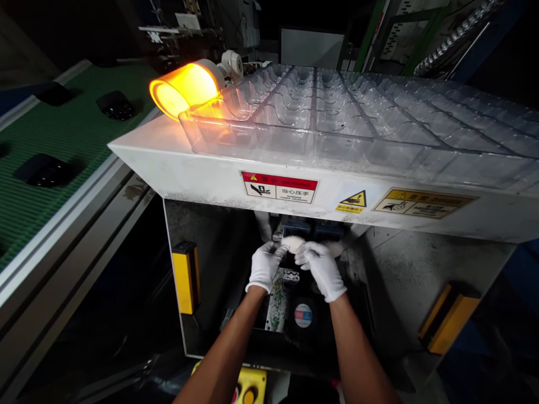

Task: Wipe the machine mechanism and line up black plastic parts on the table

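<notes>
Inside the machine's opening, both of my hands wear white gloves and meet around a white, fuzzy-edged oval piece (292, 243), blurred so its kind is unclear. My left hand (265, 266) has its fingers pinched together at the piece's left lower edge. Fingers bent inward, my right hand (320, 268) closes at its right edge. Behind the right hand shows a second pale oval piece (336, 248), partly covered. Dark blue blocks (297, 230) sit just beyond the hands. Below them is a small metal block (290, 275) and a black part with a round label (303, 315).
Clear plastic trays (337, 118) lie on the white machine top (202, 174), beside a lit orange lamp (187, 90). Yellow sensor bars (185, 278) flank the opening. At left, a green conveyor (84, 129) carries black parts. A yellow button box (256, 384) is below.
</notes>
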Demonstrator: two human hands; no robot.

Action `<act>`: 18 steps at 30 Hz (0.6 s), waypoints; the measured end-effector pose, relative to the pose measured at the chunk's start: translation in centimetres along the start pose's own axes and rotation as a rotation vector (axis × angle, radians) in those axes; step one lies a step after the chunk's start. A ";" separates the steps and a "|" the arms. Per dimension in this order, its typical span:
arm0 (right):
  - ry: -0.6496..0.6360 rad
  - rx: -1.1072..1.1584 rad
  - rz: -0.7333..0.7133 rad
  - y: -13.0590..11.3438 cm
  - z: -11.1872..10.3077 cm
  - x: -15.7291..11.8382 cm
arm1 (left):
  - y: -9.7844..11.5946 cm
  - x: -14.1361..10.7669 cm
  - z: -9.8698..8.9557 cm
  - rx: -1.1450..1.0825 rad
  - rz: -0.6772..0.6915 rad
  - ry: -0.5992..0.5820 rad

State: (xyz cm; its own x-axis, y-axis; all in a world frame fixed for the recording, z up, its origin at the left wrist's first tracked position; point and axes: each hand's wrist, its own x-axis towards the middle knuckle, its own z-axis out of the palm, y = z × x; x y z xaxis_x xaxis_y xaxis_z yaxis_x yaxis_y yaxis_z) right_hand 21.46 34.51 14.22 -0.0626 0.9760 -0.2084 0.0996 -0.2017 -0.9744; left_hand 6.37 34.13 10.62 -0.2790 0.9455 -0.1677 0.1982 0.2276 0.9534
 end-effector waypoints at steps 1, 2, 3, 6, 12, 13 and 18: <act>-0.065 -0.032 -0.004 0.1 0.2 0.2 | 0.1 -0.2 0.1 -0.042 0.000 -0.057; -0.111 -0.067 -0.014 0.3 0.5 0.6 | 0.2 -0.4 0.2 -0.084 -0.001 -0.118; -0.134 -0.103 -0.032 0.4 0.6 1.1 | 0.4 -0.5 0.4 -0.125 -0.001 -0.178; -0.135 -0.204 -0.083 0.8 0.0 2.6 | 1.4 -0.2 0.5 -0.221 0.003 -0.283; -0.074 -0.381 -0.064 -0.2 -3.2 0.8 | 2.6 0.8 -1.8 -0.297 -0.023 -0.097; -0.109 -0.395 -0.076 -0.4 -3.1 0.6 | 2.5 0.7 -2.1 -0.292 -0.033 -0.083; -0.219 -0.463 -0.196 -0.7 -1.4 1.6 | 1.5 -0.5 -0.7 -0.229 -0.052 -0.300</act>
State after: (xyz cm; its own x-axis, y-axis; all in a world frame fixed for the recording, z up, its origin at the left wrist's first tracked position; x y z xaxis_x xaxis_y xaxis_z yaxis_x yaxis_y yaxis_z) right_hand 22.64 36.33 14.68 -0.3246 0.9418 -0.0873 0.4891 0.0882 -0.8677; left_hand 6.14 33.83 12.34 0.0106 0.9681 -0.2504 -0.0339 0.2506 0.9675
